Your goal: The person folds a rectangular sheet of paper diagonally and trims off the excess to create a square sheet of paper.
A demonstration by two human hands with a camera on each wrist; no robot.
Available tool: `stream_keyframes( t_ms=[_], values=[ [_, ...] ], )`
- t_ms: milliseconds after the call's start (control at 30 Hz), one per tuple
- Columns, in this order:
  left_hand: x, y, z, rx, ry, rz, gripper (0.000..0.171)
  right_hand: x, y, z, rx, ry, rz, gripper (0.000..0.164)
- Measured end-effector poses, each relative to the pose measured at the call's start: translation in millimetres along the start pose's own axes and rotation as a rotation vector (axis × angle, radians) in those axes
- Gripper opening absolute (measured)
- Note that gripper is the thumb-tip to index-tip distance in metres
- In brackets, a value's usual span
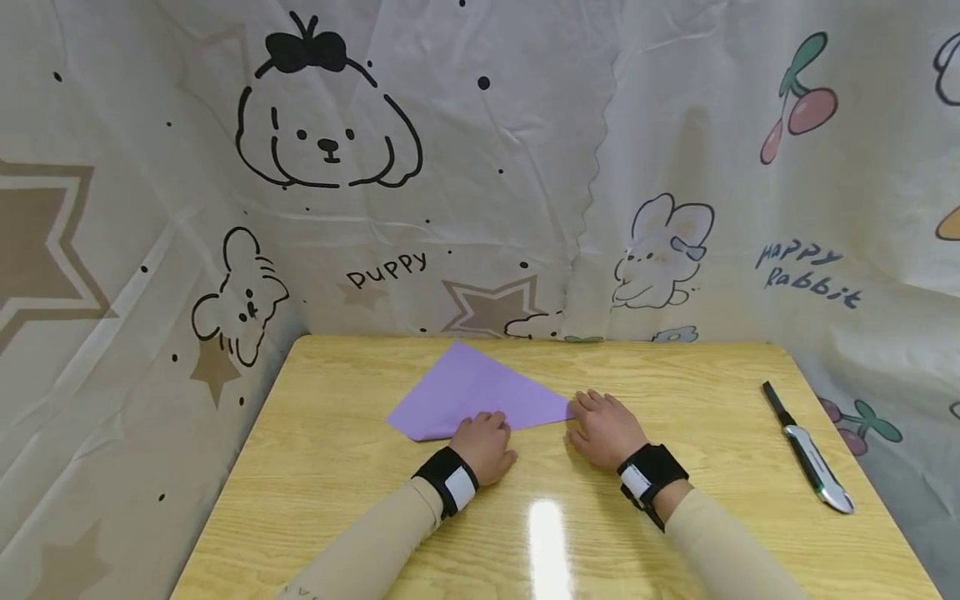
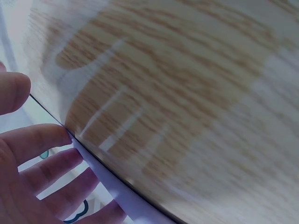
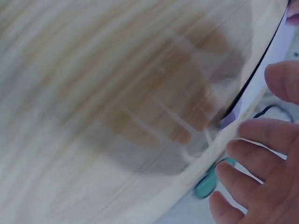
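A purple sheet of paper (image 1: 476,385) lies on the wooden table, one corner pointing toward the back wall. It looks folded along its near side, and its near left edge lifts slightly. My left hand (image 1: 485,447) rests on that near edge around the middle. In the left wrist view, the fingers (image 2: 53,170) extend to the paper's edge (image 2: 119,193), the thumb held apart. At the sheet's right corner, my right hand (image 1: 607,429) touches the tip with extended fingers. The right wrist view shows those fingers (image 3: 254,158) spread near a sliver of purple paper (image 3: 229,119).
A utility knife (image 1: 813,462) with a black and silver handle lies at the table's right side. Behind and beside the wooden table (image 1: 337,383) hangs a pale cloth (image 1: 525,167) printed with cartoon animals and stars. A bright reflection shows near the table's front.
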State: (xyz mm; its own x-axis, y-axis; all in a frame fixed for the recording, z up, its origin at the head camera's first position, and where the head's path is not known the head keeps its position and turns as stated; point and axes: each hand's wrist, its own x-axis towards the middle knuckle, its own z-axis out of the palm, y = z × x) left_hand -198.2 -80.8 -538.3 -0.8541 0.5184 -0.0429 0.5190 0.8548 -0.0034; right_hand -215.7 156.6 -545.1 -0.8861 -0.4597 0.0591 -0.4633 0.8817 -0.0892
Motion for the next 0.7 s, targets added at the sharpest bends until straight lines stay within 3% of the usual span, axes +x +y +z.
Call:
stream_keyframes(
  t_ms=[233, 500, 700],
  values=[
    [3.4, 5.3, -0.2, 0.026, -0.015, -0.029, 0.048, 18, -40, 11, 0.052, -0.033, -0.21, 0.05],
    [8.3, 11.1, 2.4, 0.104, 0.027, -0.02, 0.05, 20, -47, 21, 0.006, -0.017, -0.23, 0.051],
    [9.8, 12.2, 6.2, 0.111, 0.065, -0.009, 0.048, 20, -47, 24, 0.015, -0.022, -0.23, 0.051]
  ],
)
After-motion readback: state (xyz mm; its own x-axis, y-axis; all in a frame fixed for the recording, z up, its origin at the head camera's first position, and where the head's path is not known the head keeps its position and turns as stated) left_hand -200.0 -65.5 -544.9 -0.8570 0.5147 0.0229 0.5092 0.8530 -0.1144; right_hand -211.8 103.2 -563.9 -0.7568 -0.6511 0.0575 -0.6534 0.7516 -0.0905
